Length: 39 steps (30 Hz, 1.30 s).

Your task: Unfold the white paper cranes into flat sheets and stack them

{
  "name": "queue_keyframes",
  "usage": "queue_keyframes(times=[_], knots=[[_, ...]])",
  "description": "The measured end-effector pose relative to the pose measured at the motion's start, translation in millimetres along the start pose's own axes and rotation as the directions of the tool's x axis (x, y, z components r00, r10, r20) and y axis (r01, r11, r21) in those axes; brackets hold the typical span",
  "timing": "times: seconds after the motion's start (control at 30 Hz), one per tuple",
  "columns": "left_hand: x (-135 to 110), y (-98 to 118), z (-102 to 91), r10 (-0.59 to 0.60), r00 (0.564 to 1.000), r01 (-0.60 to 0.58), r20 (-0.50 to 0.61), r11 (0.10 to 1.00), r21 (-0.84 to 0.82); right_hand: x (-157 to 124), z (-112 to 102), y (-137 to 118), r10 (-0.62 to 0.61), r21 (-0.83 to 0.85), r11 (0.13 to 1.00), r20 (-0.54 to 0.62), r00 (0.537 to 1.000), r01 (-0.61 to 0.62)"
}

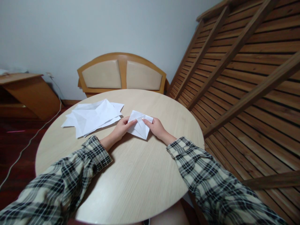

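Between my two hands is a small folded sheet of white paper [140,127], roughly square with crease lines running across it. My left hand [122,127] grips its left side, thumb on top and fingers underneath. On the right side, my right hand [157,127] pinches the paper the same way, its thumb pressing near the upper middle. Most of the fingers of both hands are hidden behind the paper. A pile of creased white sheets [93,115] lies on the table just left of my left hand.
The round pale wooden table [131,175] lies under my hands. Behind it stands a padded headboard [122,73] against the wall. A slatted wooden frame [234,93] leans along the right. A desk [30,93] and a white cable [35,134] are at the left.
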State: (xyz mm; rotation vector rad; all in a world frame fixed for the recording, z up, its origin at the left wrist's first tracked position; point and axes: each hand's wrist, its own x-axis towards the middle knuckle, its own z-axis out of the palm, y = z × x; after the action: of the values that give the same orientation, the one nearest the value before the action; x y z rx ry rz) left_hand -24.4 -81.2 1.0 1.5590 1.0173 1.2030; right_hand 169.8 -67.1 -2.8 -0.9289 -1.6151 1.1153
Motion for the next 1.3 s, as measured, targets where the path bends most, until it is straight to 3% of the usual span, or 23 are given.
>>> queue_keyframes(times=[0.2,0.63,0.73,0.83,0.93,1.07,1.17,1.3], knots=[[-1,1,-0.5,-0.001,1.0,0.001,0.017,1.0,0.011,5,-2,2,0.034,0.06,0.998,-0.145,0.989,-0.026],[3,-4,-2.6,0.027,0.992,-0.023,-0.126,0.999,0.037,-1,0,-3,0.053,0.081,0.995,0.056,0.997,-0.057],[2,-5,-2.4,0.141,0.975,-0.114,-0.169,0.981,0.158,-1,0,-3,0.058,0.107,0.992,0.037,0.998,-0.061],[0,-4,-3.4,0.403,0.883,-0.294,-0.239,0.874,0.386,0,1,-3,0.061,0.138,0.989,-0.007,0.998,-0.06],[-2,0,-4.5,0.602,0.788,-0.391,-0.13,0.652,0.65,1,0,-3,0.064,0.158,0.986,-0.052,0.997,-0.055],[-6,5,-1.4,0.613,0.77,-0.498,0.176,0.406,0.766,3,-2,-4,0.072,0.153,0.986,-0.089,0.993,-0.058],[-7,5,2.8,0.568,0.752,-0.575,0.333,0.32,0.753,3,-2,-5,0.085,0.171,0.983,-0.094,0.992,-0.068],[-6,2,4.4,0.547,0.738,-0.609,0.395,0.288,0.739,3,-1,-6,0.09,0.217,0.973,-0.063,0.994,-0.074]])
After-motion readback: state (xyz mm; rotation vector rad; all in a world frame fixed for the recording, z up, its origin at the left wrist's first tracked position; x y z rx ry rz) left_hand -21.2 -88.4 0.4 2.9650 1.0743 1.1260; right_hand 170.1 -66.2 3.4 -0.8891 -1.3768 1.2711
